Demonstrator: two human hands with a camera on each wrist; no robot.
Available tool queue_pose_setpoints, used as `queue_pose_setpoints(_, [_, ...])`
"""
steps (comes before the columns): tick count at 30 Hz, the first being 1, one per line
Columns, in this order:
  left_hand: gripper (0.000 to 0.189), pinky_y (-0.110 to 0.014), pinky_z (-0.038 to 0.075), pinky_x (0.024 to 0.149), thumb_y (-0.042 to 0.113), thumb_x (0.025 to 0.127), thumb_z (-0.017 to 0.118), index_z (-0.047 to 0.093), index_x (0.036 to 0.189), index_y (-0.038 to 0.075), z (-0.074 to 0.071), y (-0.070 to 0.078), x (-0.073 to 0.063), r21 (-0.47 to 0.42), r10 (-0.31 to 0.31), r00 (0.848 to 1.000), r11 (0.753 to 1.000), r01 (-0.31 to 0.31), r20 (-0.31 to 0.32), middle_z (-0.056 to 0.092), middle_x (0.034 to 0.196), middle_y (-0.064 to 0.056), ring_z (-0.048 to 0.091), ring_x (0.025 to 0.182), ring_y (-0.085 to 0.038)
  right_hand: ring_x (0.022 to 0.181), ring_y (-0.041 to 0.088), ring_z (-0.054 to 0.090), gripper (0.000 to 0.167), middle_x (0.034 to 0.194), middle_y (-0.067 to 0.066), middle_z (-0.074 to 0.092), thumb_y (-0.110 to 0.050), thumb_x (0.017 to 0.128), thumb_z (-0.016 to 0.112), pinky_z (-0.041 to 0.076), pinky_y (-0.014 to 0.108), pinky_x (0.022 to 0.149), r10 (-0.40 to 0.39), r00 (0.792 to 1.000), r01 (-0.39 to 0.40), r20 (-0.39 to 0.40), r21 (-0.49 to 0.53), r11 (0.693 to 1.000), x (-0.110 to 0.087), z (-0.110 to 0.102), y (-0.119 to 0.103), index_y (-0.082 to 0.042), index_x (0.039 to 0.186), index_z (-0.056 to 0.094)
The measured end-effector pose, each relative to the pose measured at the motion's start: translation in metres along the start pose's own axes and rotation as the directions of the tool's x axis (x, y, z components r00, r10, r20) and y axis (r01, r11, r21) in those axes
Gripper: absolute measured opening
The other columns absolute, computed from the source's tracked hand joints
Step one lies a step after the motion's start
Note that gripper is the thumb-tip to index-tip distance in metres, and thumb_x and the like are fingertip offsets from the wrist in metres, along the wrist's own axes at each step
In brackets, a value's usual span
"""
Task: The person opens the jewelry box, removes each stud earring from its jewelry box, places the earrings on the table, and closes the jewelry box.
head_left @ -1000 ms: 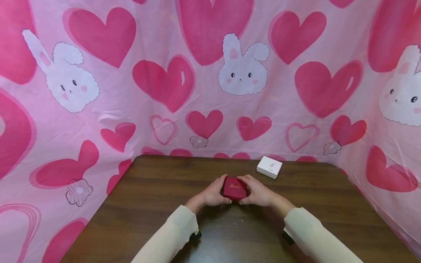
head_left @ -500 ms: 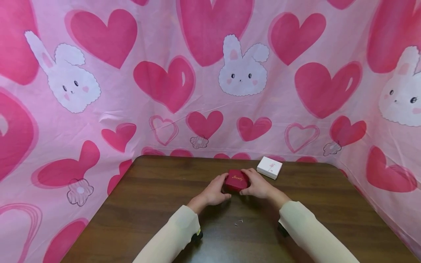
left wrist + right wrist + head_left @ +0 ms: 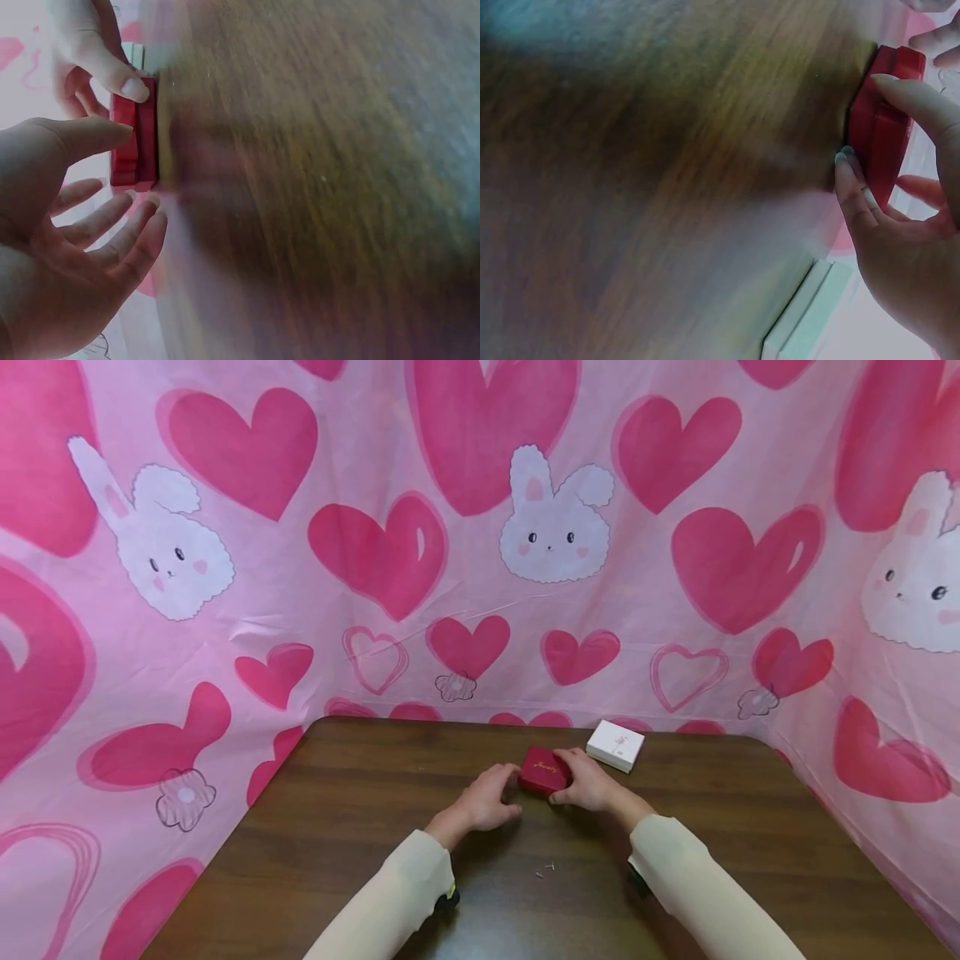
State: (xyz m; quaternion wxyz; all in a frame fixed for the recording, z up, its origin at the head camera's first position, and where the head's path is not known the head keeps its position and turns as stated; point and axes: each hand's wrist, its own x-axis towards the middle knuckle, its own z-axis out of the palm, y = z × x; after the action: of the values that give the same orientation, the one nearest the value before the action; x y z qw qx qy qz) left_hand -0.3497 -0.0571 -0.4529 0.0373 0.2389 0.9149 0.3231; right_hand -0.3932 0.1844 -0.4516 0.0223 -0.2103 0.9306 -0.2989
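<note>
A red jewelry box point(image 3: 543, 767) with gold lettering on its lid sits on the brown table, toward the back. My right hand point(image 3: 592, 783) grips its right side, thumb at the front and fingers round the side, as the right wrist view shows. The lid is down on the box point(image 3: 885, 124). To the left of the box, my left hand point(image 3: 487, 797) has its fingers spread apart, grasping nothing. In the left wrist view, the left thumb overlaps the box point(image 3: 146, 161) and the other fingers extend beside it.
A white box point(image 3: 615, 745) with a pink print lies behind and right of the red one. Two tiny silvery pieces point(image 3: 551, 867) lie on the table point(image 3: 360, 827) nearer to me. A pink heart-and-rabbit cloth point(image 3: 465, 577) hangs round the table's back and sides.
The red box has moved away from me and slightly right, turning a little, with my right hand on it. My left hand has let go of its left side.
</note>
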Motion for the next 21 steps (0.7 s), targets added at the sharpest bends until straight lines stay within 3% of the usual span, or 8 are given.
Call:
queue_pose_setpoints(5, [0.054,-0.052,0.051,0.096,0.019,0.091,0.076,0.054,0.14,0.011,-0.003,0.0,-0.003,0.011,-0.02,1.0,1.0,0.02,-0.001,0.058,0.132,-0.012,0.06,0.115,-0.027,0.124,0.042,0.05,0.087,0.141,0.029,0.046,-0.017,0.076,0.088,0.04,0.06,0.106,-0.03,1.0,0.03,0.006,0.025,0.999,-0.003,-0.002,0.003,0.003,0.148,0.045])
queue_pose_setpoints(10, [0.055,-0.055,0.049,0.099,0.02,0.092,0.076,0.054,0.141,0.012,-0.007,-0.003,-0.006,0.077,-0.023,0.999,0.997,0.025,-0.022,0.058,0.133,-0.011,0.059,0.12,-0.028,0.118,0.041,0.053,0.084,0.142,0.031,0.042,-0.016,0.079,0.086,0.043,0.058,0.104,-0.079,0.997,0.079,0.001,0.04,0.996,-0.012,-0.008,0.003,0.005,0.148,0.043])
queue_pose_setpoints(14, [0.057,-0.054,0.048,0.099,0.023,0.091,0.077,0.054,0.142,0.013,-0.011,-0.004,-0.009,0.187,0.009,0.998,0.982,0.002,-0.061,0.058,0.134,-0.009,0.058,0.122,-0.029,0.122,0.042,0.054,0.082,0.144,0.029,0.041,-0.022,0.083,0.083,0.042,0.058,0.106,-0.108,0.994,0.108,0.001,-0.029,0.994,-0.024,-0.014,0.003,0.005,0.149,0.041])
queue_pose_setpoints(21, [0.066,-0.056,0.042,0.106,0.034,0.09,0.077,0.05,0.147,0.015,-0.013,-0.013,-0.013,0.343,0.068,0.992,0.939,-0.028,-0.105,0.052,0.143,-0.009,0.05,0.128,-0.032,0.14,0.05,0.037,0.086,0.154,0.029,0.037,-0.042,0.088,0.077,0.033,0.067,0.109,-0.157,0.988,0.15,-0.008,-0.238,0.96,-0.05,-0.021,0.003,0.004,0.151,0.04])
